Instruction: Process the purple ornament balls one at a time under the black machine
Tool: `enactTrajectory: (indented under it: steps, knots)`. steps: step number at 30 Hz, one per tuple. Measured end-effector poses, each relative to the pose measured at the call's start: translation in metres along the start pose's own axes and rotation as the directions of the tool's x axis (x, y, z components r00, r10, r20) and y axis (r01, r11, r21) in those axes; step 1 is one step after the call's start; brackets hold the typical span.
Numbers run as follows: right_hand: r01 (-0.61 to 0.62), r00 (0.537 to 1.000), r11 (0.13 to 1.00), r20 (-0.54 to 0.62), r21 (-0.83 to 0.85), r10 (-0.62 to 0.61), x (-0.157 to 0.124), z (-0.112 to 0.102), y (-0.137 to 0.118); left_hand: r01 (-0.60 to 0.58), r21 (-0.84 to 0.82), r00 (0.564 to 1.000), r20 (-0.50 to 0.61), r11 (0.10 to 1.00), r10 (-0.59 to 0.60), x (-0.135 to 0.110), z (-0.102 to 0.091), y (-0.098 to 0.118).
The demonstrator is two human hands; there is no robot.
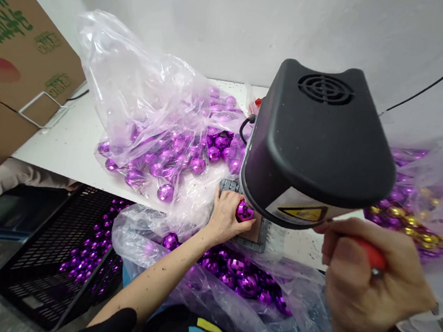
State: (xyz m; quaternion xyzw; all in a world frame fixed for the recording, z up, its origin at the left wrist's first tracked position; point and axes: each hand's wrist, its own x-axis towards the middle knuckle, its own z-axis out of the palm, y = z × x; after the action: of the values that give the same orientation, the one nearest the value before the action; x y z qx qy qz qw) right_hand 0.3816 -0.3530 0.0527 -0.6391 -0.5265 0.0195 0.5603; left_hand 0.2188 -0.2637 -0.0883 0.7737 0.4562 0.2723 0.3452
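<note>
Right hand (376, 284): lower right, grip wrapped around a red handle (370, 252).
Machine (321, 140): right of centre, black, above the counter (71, 139).
Near bag (137, 225): bottom centre, clear plastic, holding purple balls (247, 285).
Left hand (227, 214): centre, grip clamped on one ball (244, 211).
Ball's place: centre, by the machine's lower edge.
Far bag (109, 60): left of centre, more purple balls.
Cardboard box (17, 81): upper left.

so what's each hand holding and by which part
The left hand grips a purple ball by its sides; the right hand is wrapped around a red handle.
</note>
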Motion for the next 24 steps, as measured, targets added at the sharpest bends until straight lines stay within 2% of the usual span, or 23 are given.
enactTrajectory:
  steps: [4,10,17,24]
  knots:
    - [0.100,0.991,0.995,0.093,0.004,-0.100,-0.019,-0.001,0.011,0.022,-0.014,1.000,-0.017,1.000,-0.023,0.000,0.002,-0.001]
    - [0.218,0.965,0.976,0.153,-0.021,-0.213,-0.028,0.001,0.025,0.026,-0.041,1.000,-0.003,0.999,-0.026,0.000,0.004,-0.004]
    - [0.208,0.964,0.977,0.176,-0.039,-0.199,-0.033,0.002,0.032,0.041,-0.060,0.999,-0.030,0.997,-0.042,-0.002,0.001,0.001]
    - [0.211,0.973,0.977,0.099,-0.037,-0.207,-0.039,0.006,0.037,0.047,-0.052,0.999,-0.021,0.998,-0.048,-0.001,-0.004,0.008]
